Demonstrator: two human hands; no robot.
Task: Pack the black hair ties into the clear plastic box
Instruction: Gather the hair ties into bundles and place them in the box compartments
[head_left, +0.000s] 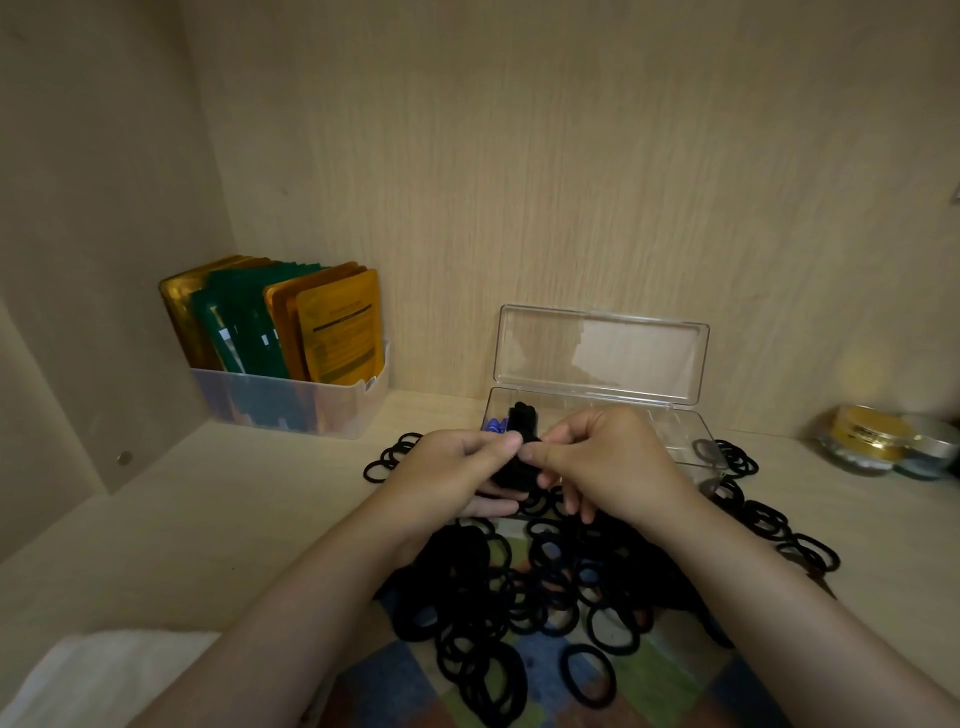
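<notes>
One bundle (513, 475) of black hair ties is pinched between left hand (457, 467) and right hand (608, 462), fingers curled round it, just in front of the open clear box (685, 441). Ties look light, soft, springy (likely to fan out) — grip mid-bundle, squeezed flat. Count: one box, one packed bundle (522, 415) at its left end, loose pile (519, 587) — dozens, too tangled to count.
</notes>
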